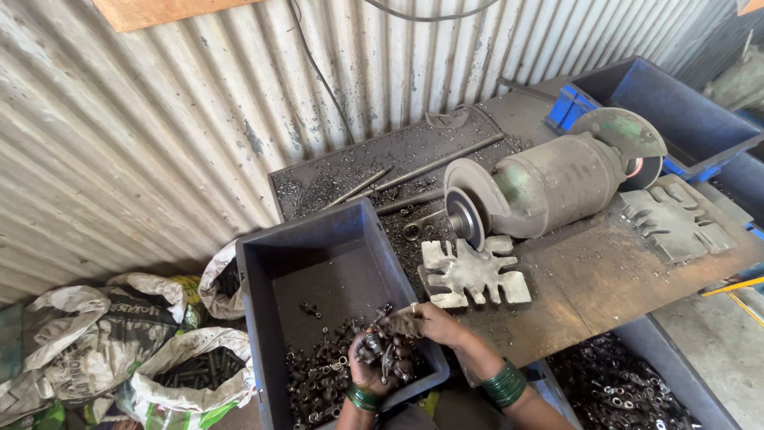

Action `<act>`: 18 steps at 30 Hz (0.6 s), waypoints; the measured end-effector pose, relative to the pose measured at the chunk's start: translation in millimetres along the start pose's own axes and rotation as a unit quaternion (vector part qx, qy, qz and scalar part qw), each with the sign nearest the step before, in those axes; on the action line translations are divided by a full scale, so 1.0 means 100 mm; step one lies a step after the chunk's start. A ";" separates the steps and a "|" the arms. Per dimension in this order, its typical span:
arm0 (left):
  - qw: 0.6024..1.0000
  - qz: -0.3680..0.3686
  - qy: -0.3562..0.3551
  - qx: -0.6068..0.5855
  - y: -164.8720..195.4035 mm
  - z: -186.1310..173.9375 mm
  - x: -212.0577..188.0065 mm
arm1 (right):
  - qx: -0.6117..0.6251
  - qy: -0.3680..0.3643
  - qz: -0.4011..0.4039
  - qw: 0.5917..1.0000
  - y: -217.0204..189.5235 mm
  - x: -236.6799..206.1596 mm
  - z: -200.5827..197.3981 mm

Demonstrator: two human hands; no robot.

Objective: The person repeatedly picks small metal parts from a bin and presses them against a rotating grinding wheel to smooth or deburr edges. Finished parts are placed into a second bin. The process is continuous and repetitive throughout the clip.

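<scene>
Over the near right corner of a dark blue plastic bin point(263, 275), my left hand point(374, 368) is cupped palm-up and full of small dark metal nuts and rings point(385, 350). My right hand point(426, 322) reaches in from the right, its fingers pinched on the parts at the top of that handful. More of the same small parts point(318, 374) cover the bin's near floor. Both wrists wear green bangles.
A green bench grinder point(549, 183) stands on the metal workbench point(589, 271), with notched metal plates point(473, 275) in front and at right point(676, 219). Rods and swarf lie behind. Blue crates sit far right, another bin of parts point(621, 390) below, and sacks point(119, 342) at left against corrugated wall.
</scene>
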State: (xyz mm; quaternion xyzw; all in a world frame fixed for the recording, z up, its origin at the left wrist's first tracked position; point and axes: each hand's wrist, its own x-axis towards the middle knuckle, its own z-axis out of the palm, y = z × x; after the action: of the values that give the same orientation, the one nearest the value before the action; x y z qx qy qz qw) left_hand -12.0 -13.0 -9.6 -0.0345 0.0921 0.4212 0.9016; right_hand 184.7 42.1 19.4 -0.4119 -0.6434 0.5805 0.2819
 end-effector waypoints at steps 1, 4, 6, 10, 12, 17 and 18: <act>1.000 0.014 0.019 0.008 -0.01 0.00 0.01 | -0.030 0.015 -0.003 0.999 0.01 -0.02 -0.06; 0.999 0.043 0.028 0.011 0.01 -0.01 0.05 | -0.047 0.101 0.061 0.992 -0.04 -0.14 -0.32; 0.999 0.045 -0.021 -0.019 0.02 -0.02 0.06 | -0.018 0.171 0.100 0.980 -0.13 -0.35 -0.58; 0.998 0.053 -0.012 0.018 0.02 -0.06 0.05 | -0.074 0.295 0.143 0.942 -0.30 -0.79 -1.22; 0.997 0.067 0.032 0.036 0.01 -0.09 0.06 | -0.277 0.304 0.235 0.881 -0.28 -0.83 -1.43; 0.998 0.056 0.000 -0.013 0.02 -0.15 0.07 | -0.376 0.258 0.161 0.876 0.01 -0.56 -1.43; 0.998 0.060 0.000 -0.025 0.02 -0.16 0.07 | -0.407 0.258 0.113 0.869 0.05 -0.55 -1.39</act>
State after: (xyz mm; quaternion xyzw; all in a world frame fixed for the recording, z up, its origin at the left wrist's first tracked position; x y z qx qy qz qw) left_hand -11.7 -9.0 -26.6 -0.0513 0.0834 0.4768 0.8735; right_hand 330.6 66.6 44.4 -0.6948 -0.6762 0.1682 0.1779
